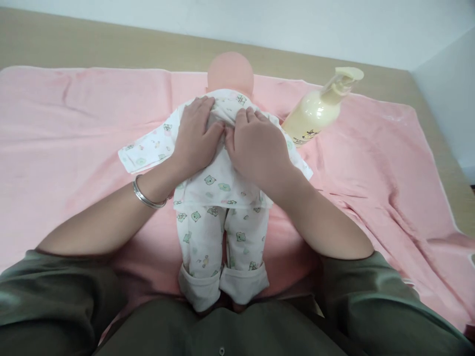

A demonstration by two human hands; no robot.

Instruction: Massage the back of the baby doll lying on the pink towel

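Observation:
A doll with a smooth, bare round head (230, 73) lies on a pink cloth, its face not visible. It wears a white printed shirt (218, 183) with sleeves spread sideways, and matching trousers (204, 237) with turned-up cuffs. My left hand (198, 136) is on the shirt's upper left part, fingers curled on the fabric. Across from it, my right hand (256, 143) has bent fingers on the upper right part. Both thumbs point inward and almost meet at a bunched fold of shirt between the hands. The fingertips are partly hidden in the cloth.
A pale yellow pump bottle (315, 116) leans at the right of the doll, near its sleeve. The wrinkled pink cloth (85, 133) covers much of a wooden surface (111, 42). A white wall stands behind. The doll's feet are close to my body.

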